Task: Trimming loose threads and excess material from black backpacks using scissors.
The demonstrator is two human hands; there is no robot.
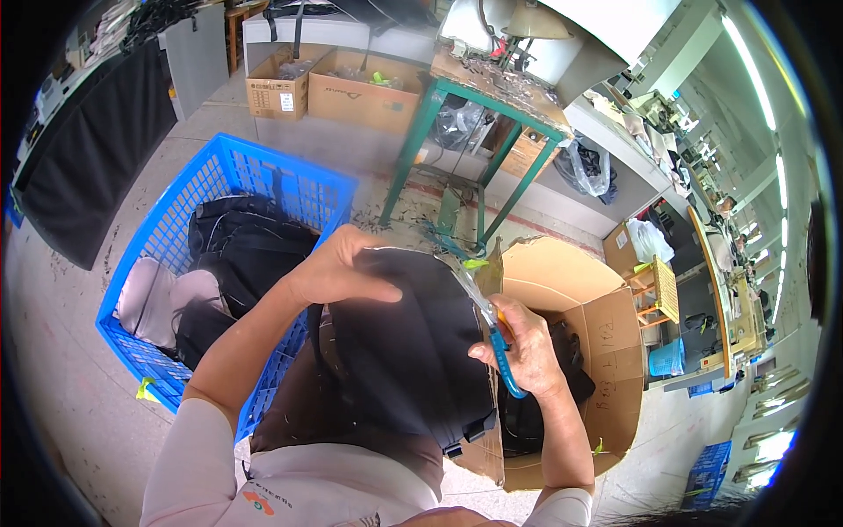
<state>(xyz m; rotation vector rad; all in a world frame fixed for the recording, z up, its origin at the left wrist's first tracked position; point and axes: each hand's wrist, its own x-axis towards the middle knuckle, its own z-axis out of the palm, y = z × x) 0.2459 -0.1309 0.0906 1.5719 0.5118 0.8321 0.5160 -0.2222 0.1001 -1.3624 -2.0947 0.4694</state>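
Note:
A black fabric bag [404, 351] lies over my lap, its pale raw edge running along the top and right. My left hand [342, 272] grips its upper left part, with the thumb on top and the fingers behind, mostly hidden. In my right hand [531, 351] is a pair of scissors [501, 356] with blue and orange handles. The blades point up and left alongside the bag's upper right edge. Near the blade tips is a yellow-green scrap [475, 263]. A dark buckle [479, 426] hangs at the bag's lower right corner.
To my left stands a blue plastic basket [162, 228] with black and pale pink pieces inside. An open cardboard box [610, 351] holding black items is close on my right. Ahead are a green-legged table [421, 145] covered in scraps and two cartons [364, 98].

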